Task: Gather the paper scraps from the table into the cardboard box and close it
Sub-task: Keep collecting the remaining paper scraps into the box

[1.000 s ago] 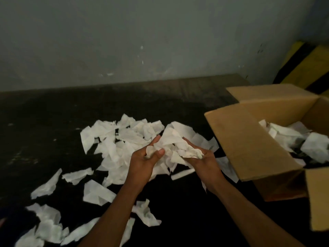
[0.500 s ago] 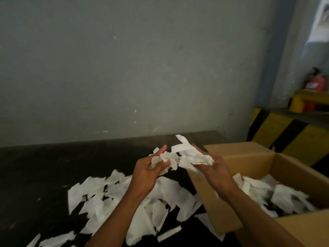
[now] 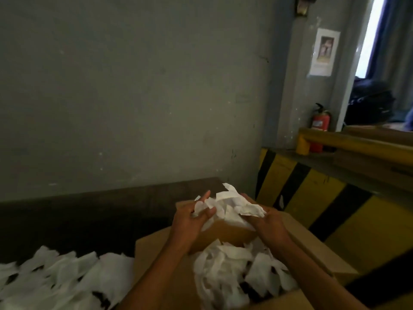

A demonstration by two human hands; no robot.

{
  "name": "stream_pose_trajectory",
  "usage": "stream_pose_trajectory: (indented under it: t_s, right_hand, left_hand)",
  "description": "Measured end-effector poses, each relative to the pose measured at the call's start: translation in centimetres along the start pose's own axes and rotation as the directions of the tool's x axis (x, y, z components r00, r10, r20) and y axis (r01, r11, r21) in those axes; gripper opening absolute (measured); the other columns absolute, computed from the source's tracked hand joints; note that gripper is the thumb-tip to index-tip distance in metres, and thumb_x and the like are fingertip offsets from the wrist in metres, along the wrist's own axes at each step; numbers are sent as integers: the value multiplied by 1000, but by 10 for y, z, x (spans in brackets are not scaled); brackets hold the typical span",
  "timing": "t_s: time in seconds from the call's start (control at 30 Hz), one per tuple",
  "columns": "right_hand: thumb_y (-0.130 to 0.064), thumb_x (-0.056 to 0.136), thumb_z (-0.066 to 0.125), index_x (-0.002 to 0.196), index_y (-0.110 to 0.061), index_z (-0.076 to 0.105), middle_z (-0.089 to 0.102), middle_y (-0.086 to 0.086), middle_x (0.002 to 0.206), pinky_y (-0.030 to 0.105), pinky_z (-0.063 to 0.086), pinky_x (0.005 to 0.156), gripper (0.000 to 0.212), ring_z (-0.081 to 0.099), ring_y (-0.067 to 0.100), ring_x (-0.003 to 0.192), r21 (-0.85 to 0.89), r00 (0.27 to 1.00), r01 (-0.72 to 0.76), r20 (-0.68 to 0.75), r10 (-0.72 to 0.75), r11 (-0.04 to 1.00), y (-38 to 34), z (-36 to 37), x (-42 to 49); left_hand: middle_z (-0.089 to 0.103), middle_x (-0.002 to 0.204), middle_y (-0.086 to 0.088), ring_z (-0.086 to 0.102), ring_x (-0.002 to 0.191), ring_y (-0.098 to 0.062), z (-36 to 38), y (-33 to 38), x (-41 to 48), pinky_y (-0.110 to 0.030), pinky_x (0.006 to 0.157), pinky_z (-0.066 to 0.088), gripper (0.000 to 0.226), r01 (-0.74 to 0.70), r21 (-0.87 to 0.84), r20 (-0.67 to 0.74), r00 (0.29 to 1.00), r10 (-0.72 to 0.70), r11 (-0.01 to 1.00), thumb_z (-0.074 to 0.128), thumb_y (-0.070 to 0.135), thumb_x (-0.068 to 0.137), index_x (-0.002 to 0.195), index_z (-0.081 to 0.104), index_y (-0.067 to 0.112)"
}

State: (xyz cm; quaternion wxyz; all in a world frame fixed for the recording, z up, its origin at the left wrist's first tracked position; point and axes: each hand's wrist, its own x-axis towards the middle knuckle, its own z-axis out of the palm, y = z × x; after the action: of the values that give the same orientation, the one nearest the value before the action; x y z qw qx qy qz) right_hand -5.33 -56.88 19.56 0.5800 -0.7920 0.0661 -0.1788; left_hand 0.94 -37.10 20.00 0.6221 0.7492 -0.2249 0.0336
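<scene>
While it hung over the open cardboard box [image 3: 312, 245], the wad of paper scraps [image 3: 232, 203] was clamped in curled fingers of left hand [image 3: 190, 222] and right hand [image 3: 271, 222], loose scraps [image 3: 67, 271] lying on the table [image 3: 89, 220] beside.

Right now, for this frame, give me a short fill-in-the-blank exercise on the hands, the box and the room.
1. The left hand and right hand hold a bunch of scraps above the box, whose flaps are ___.
2. Loose scraps lie on the table to the box's ___.
3. The fire extinguisher is ___.
Missing words: open; left; red.
</scene>
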Motion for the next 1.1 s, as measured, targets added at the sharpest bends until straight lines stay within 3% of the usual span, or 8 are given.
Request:
stream_pose_trajectory:
  t_s: [0.13,0.2,0.3,0.43,0.73,0.83,0.9,1.1]
  right_hand:
    - [-45,67,83,120,-8,60,61,15,122,42,47,98,69,61,29,108,-2,974,-222,38,222,975,51,-40,33]
    - [-30,80,75,120,-10,58,59,12,124,38,46,98,49,59,27,109,-16,972,-225,70,225,974,67,-49,44]
    - [-26,82,74,106,-24,58,62,-1,108,19,50,76,29,59,11,92,-52,967,-216,128,221,975,88,-57,49]
    - [-21,75,80,107,-26,61,64,-9,99,7,44,53,37,58,-5,78,-127,921,-232,292,259,964,111,-63,53]
    - [-62,46,86,114,-29,64,68,-7,115,38,50,97,79,64,11,102,-80,881,-305,355,313,949,121,-73,66]
    - [-48,62,84,115,-30,61,65,-4,121,40,47,100,60,63,14,106,-115,863,-302,389,323,946,115,-73,64]
    - [-37,70,83,143,-25,36,44,-2,143,38,38,108,88,46,21,129,-286,871,-199,387,303,937,121,-72,67]
    - [-13,76,76,152,-26,13,23,4,156,32,32,106,99,27,26,141,-348,878,-164,375,297,923,123,-68,63]
  left_hand:
    - [63,117,10,60,92,-2,70,-15,16,-16,70,47,40,179,-29,-47,983,-180,984,65,35,87,126,57,33]
    - [61,117,11,59,96,-6,92,-26,20,-23,80,50,42,277,-11,-64,959,-277,961,64,39,87,128,55,33]
    - [60,122,9,59,109,-16,109,-44,20,-43,100,45,44,390,82,-54,921,-387,917,64,44,86,128,55,34]
    - [63,117,7,58,97,-8,107,-55,13,-27,89,45,38,439,200,-49,897,-439,876,69,34,84,120,58,32]
    - [71,102,1,65,92,-20,106,-61,23,-42,91,50,29,512,217,-262,851,-456,831,54,48,89,103,71,29]
    - [70,98,-2,64,92,-15,108,-64,26,-36,87,53,33,440,272,-220,894,-390,856,61,24,90,124,62,23]
    - [69,93,-4,64,88,-13,112,-60,22,-23,79,50,36,403,282,-220,911,-350,871,65,21,89,124,60,19]
    - [67,94,-2,61,89,-21,119,-55,16,-31,83,45,29,488,34,-321,832,-452,872,43,36,97,91,67,20]
